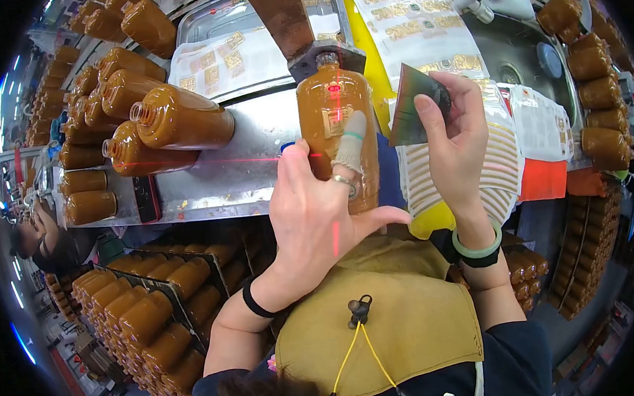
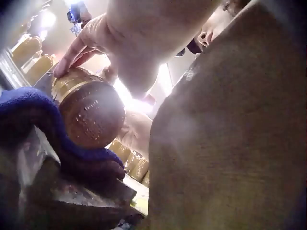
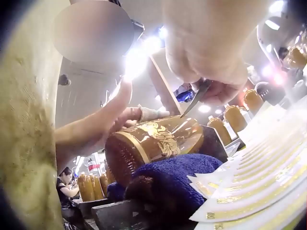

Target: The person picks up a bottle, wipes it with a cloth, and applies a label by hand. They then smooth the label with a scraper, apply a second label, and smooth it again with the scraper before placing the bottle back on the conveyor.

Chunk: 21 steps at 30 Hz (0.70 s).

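Note:
A glossy brown bottle (image 1: 315,94) lies on its side on a blue towel (image 3: 177,172), its neck at a dark notched holder (image 1: 306,64). Gold decoration (image 3: 165,139) shows on its upper side, and red laser lines cross it. My left hand (image 1: 310,205) rests over the bottle, its sheathed index finger (image 1: 350,149) laid straight on the glass by the gold mark and the thumb stretched away to the right. To the right of the bottle, my right hand (image 1: 457,133) pinches a dark, flat scraper (image 1: 412,107) between thumb and fingers; its thin edge points toward the bottle in the right wrist view.
Several brown bottles (image 1: 183,115) lie on the metal bench at left, near a dark phone-like object (image 1: 146,198). Fanned white strips with gold marks (image 1: 498,167) and decal sheets (image 1: 415,21) lie at right, beside a sink (image 1: 514,51). Stacked bottles (image 1: 137,315) stand below the bench.

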{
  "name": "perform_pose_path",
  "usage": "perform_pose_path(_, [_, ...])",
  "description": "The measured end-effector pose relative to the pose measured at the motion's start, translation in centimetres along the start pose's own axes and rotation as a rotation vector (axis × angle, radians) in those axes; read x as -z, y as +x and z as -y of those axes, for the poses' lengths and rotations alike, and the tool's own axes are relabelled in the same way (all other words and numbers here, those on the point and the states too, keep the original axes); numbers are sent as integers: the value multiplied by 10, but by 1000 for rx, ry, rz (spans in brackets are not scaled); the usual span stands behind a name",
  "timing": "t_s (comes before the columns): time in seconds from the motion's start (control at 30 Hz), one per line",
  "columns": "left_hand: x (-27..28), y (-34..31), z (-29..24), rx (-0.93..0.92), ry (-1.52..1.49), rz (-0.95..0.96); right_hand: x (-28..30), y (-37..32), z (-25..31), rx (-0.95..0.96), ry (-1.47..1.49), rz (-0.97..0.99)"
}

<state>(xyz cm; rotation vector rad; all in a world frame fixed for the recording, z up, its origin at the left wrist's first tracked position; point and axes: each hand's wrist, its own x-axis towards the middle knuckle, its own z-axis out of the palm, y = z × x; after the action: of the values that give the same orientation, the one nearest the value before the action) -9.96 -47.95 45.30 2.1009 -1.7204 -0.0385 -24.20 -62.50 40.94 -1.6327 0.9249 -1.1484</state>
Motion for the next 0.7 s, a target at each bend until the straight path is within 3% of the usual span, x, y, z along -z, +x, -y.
perform_pose_path(0.17, [-10, -9, 12, -29, -75, -148, 0, 2, 5, -31, 56, -23])
perform_pose_path(0.37, [10, 25, 11, 54, 19, 64, -8, 4, 6, -54, 4, 42])
perform_pose_path(0.63, [1, 23, 27, 156, -90, -58, -16, 32, 34, 239, -160, 131])
perform_pose_path(0.67, [-2, 17, 34, 107, -203, -84, -18, 40, 40, 419, -280, 173])
perform_pose_path(0.7, [-2, 10, 42, 59, -316, -109, -20, 44, 39, 423, -281, 176])
